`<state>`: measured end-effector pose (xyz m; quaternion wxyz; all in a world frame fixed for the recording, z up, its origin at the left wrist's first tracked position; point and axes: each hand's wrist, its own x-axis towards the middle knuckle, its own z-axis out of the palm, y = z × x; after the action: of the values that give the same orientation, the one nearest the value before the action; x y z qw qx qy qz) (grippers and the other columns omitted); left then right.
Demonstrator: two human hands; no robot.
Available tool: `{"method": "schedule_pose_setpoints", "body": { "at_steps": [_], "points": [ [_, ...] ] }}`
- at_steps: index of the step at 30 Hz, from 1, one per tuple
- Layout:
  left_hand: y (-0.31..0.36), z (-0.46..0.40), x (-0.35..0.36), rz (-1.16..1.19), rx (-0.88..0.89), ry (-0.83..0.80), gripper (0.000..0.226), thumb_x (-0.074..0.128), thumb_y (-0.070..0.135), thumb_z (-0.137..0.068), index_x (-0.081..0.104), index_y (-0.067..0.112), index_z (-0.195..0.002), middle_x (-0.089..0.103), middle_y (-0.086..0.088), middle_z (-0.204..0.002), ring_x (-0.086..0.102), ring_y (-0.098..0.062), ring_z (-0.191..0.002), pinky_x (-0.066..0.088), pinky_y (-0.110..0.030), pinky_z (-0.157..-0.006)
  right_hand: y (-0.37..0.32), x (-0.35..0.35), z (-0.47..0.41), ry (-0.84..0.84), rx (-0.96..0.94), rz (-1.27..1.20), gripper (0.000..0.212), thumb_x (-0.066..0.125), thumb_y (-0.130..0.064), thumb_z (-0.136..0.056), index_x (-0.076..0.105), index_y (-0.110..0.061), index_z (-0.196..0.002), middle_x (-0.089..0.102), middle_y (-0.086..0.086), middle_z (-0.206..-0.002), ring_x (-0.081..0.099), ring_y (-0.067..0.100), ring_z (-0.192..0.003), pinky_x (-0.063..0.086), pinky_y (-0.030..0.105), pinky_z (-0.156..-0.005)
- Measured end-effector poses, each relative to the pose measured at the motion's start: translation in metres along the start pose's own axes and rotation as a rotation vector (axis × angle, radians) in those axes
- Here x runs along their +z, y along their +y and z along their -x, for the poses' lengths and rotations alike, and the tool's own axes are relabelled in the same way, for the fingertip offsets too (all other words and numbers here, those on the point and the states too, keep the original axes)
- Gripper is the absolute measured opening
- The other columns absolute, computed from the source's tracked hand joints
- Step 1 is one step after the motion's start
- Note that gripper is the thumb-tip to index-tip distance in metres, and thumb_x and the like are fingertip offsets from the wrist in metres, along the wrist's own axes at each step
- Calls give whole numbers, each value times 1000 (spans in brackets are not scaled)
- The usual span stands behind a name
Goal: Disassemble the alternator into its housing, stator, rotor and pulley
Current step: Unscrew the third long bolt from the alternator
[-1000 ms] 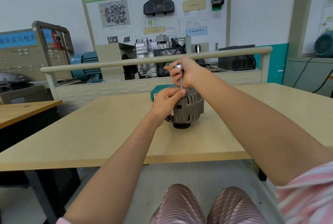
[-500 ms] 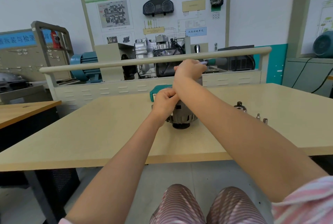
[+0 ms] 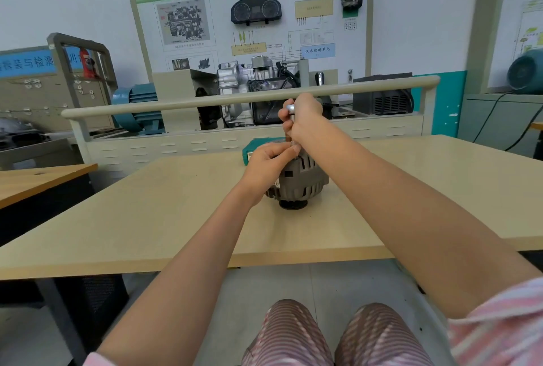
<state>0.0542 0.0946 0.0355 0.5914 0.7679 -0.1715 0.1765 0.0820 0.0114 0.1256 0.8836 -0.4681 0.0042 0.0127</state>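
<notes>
smooth beige table (image 3: 147, 218), ribbed metal alternator (image 3: 299, 180)

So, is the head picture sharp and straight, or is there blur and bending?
Head view: even indoor light, no strong glare; the alternator and both hands are fairly sharp; the wide lens bows the rail and the table edge.

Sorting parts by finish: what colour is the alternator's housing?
Dull grey metal, seen in the head view: alternator.
</notes>
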Motion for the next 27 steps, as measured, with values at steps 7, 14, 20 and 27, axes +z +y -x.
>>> {"method": "schedule_pose_setpoints", "body": {
  "at_steps": [7, 14, 20, 27],
  "points": [
    [1, -1, -1, -1, -3, -12, 16, 58, 26, -95, 72, 24, -103, 70, -7, -108, 64, -22, -103, 51, -34, -86, -11, -9, -11, -353, 252, 141, 30, 26, -10, -97, 51, -7, -80, 38, -8, -40, 30, 2, -26, 16, 13, -29],
    [2, -4, -6, 15, -63, -60, 17, 59, 27, -95, 71, 23, -106, 74, 5, -95, 67, -7, -86, 51, -18, -69, -13, -8, -10, -423, 327, 149, 29, 28, -10, -97, 54, 2, -102, 40, -9, -41, 29, 3, -26, 17, 14, -28],
    [0, -3, -3, 68, -26, -1, 13, 62, 22, -93, 73, 25, -99, 73, 8, -89, 66, -1, -79, 49, -13, -63, -4, -1, -3, -239, 132, 130, 32, 26, -10, -95, 46, -12, -70, 40, -7, -40, 31, 2, -26, 14, 13, -29],
    [0, -2, 2, 5, 13, 52, 27, 59, 14, -93, 71, 27, -72, 69, 5, -74, 61, -11, -75, 50, -24, -67, 13, 6, -1, 237, -310, -119, 6, 28, -8, -100, 31, -12, -103, 50, 7, -74, 47, 13, -50, 37, 15, -35]
  ]
}}
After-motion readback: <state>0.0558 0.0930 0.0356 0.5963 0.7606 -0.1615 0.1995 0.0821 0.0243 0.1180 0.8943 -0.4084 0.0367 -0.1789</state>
